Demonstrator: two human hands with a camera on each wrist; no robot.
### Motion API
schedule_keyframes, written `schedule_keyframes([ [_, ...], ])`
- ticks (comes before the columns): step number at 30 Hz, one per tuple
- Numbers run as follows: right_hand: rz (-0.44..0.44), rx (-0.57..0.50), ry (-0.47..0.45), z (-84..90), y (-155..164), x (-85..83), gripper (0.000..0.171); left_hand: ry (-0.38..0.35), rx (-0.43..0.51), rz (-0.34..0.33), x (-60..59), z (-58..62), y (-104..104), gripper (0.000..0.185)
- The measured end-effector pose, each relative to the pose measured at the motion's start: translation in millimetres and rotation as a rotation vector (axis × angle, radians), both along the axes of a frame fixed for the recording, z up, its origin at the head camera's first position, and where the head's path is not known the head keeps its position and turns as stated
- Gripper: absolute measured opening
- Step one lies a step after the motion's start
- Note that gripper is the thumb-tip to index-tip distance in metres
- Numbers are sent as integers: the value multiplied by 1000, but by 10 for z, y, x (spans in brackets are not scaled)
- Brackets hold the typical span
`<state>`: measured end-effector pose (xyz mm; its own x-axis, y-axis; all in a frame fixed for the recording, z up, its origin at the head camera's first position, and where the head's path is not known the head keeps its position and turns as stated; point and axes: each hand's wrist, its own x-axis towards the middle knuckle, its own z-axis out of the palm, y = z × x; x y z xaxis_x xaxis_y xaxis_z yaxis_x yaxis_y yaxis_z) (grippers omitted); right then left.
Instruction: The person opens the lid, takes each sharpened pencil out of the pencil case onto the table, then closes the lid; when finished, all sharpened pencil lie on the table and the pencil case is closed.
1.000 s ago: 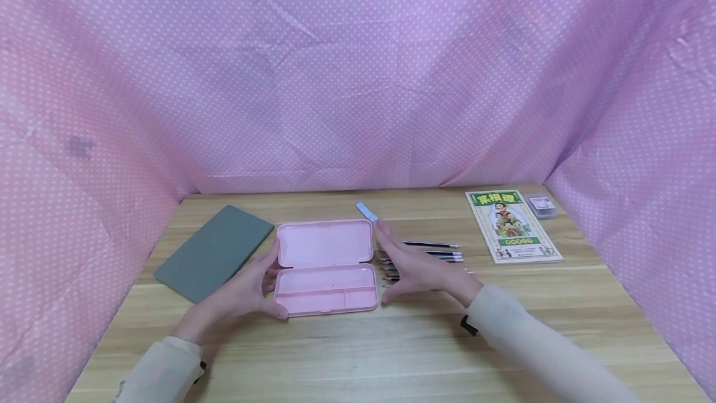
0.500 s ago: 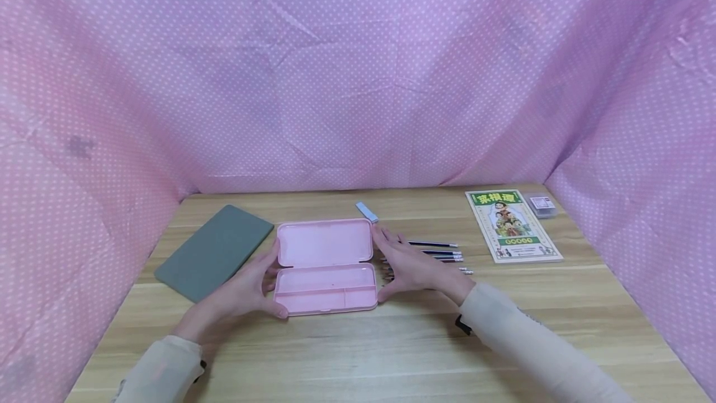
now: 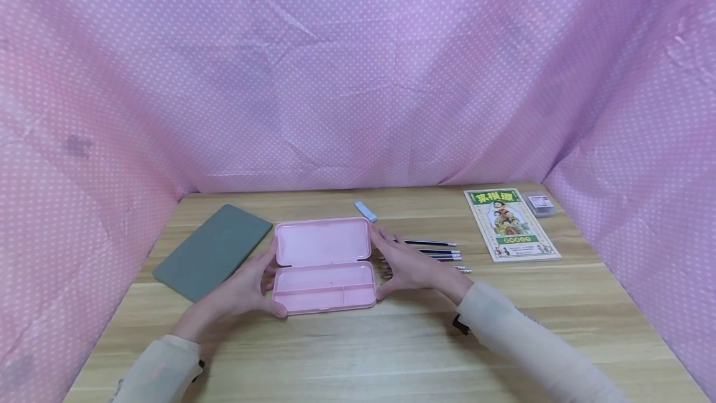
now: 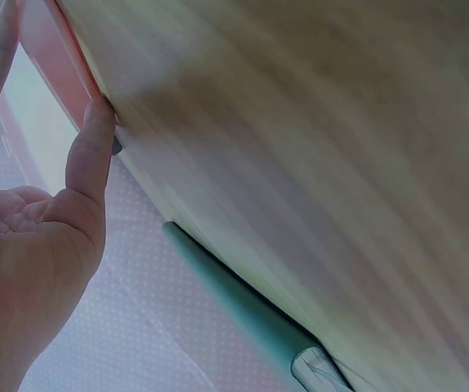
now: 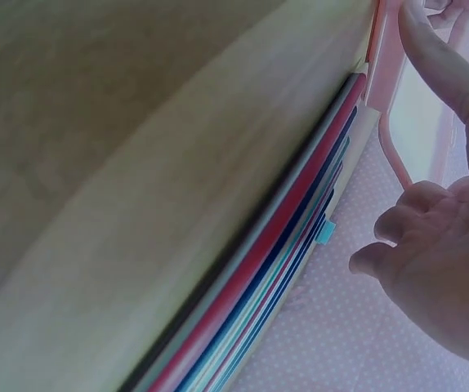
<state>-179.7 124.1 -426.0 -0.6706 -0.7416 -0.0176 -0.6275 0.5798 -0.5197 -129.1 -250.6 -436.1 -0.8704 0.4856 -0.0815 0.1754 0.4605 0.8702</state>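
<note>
Where hands [image 3: 330, 275] bracket: case [image 3: 324, 264] (crosswise)

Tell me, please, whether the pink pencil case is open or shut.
Open: the pink pencil case has its lid laid back flat, showing the divided tray.
</note>
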Motion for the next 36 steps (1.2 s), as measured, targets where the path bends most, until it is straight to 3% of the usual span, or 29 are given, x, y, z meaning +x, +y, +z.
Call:
schedule_keyframes([
  [12, 29, -154, -20, -21, 14, 21, 131, 29, -15, 1, 29, 25, 30, 154],
  [19, -32, -409, -250, 18, 7, 13, 109, -2, -33, 57, 66, 25, 12, 160],
  [21, -44, -448, -259, 30, 3, 20, 102, -11, -26, 77, 77, 21, 7, 161],
  [29, -49, -460, -297, 67, 13, 73, 63, 34, -29, 110, 113, 15, -8, 156],
  [36, -87, -396, -265, 117, 57, 152, 49, 129, -46, 66, 146, 19, -11, 128],
])
